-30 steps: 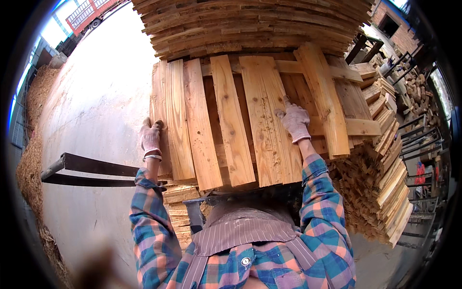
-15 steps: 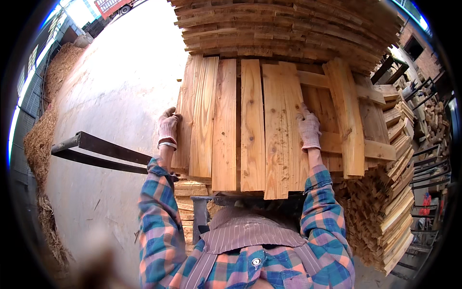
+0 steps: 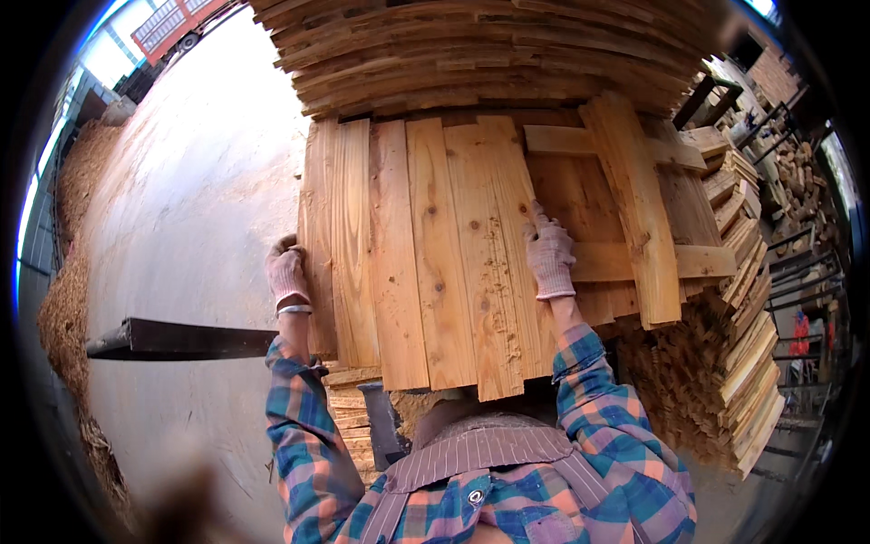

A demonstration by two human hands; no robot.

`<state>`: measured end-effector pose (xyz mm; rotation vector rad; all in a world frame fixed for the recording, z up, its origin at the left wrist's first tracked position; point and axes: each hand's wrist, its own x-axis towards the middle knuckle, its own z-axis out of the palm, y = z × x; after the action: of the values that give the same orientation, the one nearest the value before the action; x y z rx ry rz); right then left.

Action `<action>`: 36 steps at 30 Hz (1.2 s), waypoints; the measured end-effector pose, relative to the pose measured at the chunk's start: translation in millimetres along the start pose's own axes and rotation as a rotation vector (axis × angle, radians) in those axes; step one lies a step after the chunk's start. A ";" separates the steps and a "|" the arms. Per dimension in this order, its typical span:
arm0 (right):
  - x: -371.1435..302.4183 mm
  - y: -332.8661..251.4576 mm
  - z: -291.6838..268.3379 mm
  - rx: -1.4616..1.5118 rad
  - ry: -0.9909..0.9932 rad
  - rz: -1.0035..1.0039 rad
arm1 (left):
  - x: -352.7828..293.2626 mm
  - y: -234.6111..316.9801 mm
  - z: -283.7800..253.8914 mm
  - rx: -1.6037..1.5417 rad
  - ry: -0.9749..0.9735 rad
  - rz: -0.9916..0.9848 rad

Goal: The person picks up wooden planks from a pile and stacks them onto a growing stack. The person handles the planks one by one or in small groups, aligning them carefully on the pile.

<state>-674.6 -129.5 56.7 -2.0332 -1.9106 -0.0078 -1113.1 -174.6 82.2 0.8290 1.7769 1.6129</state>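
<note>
Several pale wooden boards (image 3: 438, 272) lie side by side in a tight row in front of me, their near ends uneven. My left hand (image 3: 287, 270), in a pinkish knit glove, grips the outer edge of the leftmost board (image 3: 317, 236) with its fingers curled. At the row's right side my gloved right hand (image 3: 550, 257) grips the edge of the rightmost board, index finger pointing forward along it. The row is held between my two hands. The thumbs are partly hidden.
A tall stack of boards (image 3: 489, 54) rises behind the row. To the right, a slanted loose board (image 3: 634, 213) lies across crosspieces (image 3: 603, 262), with piled slats (image 3: 739, 390) beyond. A dark metal bar (image 3: 181, 339) juts out at left above the concrete floor (image 3: 181, 236).
The gaps between the boards have closed as my right hand moved inward, closer to my left. My view has also shifted and turned slightly, so the boards sit further left.
</note>
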 end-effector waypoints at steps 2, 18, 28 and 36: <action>-1.5 1.8 -2.6 0.012 0.039 -0.002 | 4.7 -12.4 -1.6 0.019 -0.029 -0.014; 99.5 138.7 -148.7 -0.289 -0.321 0.272 | -148.4 72.1 199.1 0.394 -0.385 0.571; 140.1 326.2 -172.2 0.204 -0.279 0.127 | -241.5 63.7 292.8 0.987 -0.299 0.528; 129.5 391.2 -162.4 0.129 -0.197 0.226 | -320.2 104.4 425.5 0.757 -0.579 0.582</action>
<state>-246.3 -57.3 143.5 -2.2171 -1.7269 0.3749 -575.9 -149.8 154.8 2.0686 1.7672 0.7759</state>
